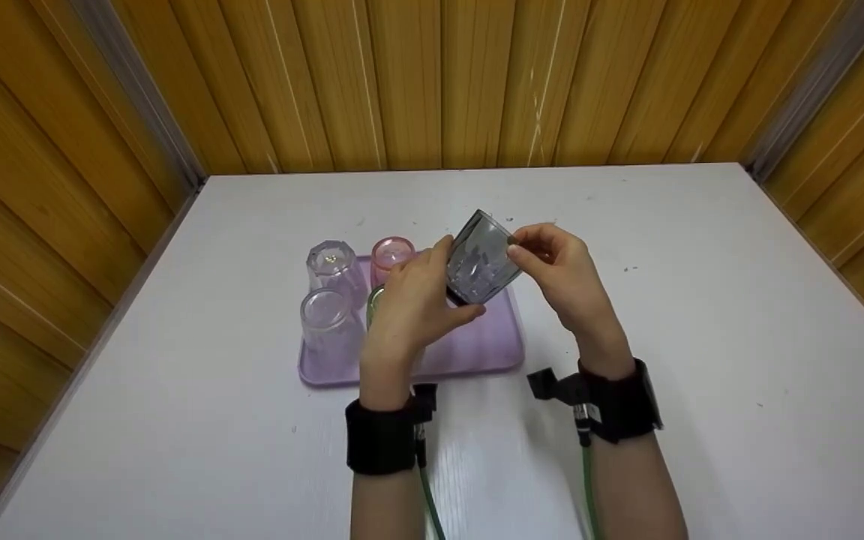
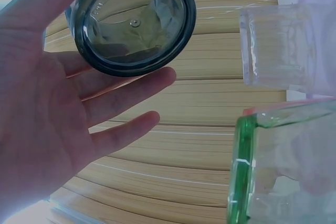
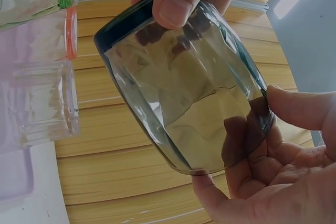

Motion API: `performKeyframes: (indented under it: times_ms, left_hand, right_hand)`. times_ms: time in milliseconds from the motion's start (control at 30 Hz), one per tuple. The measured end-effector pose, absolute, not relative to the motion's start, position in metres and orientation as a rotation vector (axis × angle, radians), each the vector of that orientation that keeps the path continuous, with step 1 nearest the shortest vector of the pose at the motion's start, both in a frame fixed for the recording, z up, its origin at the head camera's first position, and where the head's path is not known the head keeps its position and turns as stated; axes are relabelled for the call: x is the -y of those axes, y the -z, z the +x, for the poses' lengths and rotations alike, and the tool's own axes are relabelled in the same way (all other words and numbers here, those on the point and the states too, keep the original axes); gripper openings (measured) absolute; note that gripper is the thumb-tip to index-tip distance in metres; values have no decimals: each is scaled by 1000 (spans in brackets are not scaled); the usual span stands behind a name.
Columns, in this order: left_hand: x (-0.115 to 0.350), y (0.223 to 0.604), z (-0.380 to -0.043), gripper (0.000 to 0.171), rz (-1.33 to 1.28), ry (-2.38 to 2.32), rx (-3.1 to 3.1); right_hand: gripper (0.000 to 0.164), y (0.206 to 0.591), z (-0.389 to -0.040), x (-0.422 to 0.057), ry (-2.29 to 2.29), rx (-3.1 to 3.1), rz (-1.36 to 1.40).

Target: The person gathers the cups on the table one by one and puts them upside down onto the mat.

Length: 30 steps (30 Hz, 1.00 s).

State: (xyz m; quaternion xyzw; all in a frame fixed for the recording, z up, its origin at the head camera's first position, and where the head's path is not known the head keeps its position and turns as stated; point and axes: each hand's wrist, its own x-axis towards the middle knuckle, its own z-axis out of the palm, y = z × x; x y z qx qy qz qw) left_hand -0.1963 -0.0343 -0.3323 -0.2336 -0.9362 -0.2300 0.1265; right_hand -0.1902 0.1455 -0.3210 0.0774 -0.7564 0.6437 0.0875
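A grey-tinted drinking glass is held tilted above a purple tray, its thick dark base towards my left hand. In the right wrist view, the left thumb lies on the glass near that base, with other fingers behind it. My left hand grips this end, while its lower fingers extend free in the left wrist view. At the rim, my right hand pinches the glass between thumb and fingers. The round base faces the left wrist camera.
Upside-down glasses stand on the tray's left part: a clear faceted one, another clear one, a pink one and a green one, mostly hidden by my left hand in the head view. Wood-patterned walls enclose the white table.
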Motion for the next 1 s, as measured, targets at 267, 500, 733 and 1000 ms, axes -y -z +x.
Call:
performKeyframes:
  times_ms: [267,500,733,1000]
  left_hand:
    - [36,333,-196,85,-670,671,2721]
    - [38,332,-196,86,-666,671,2726]
    - [40,332,-195,86,-660,665,2737]
    - [42,332,-195,85,-673,650,2695]
  right_hand:
    - [18,322,-190,-146,-1915,2260,242]
    - [19,321,-191,-145,-1905,2264,242]
    - [20,322,-191,-145,-1888,2279,253]
    - [20,323,-192,-146,-1872,2304,256]
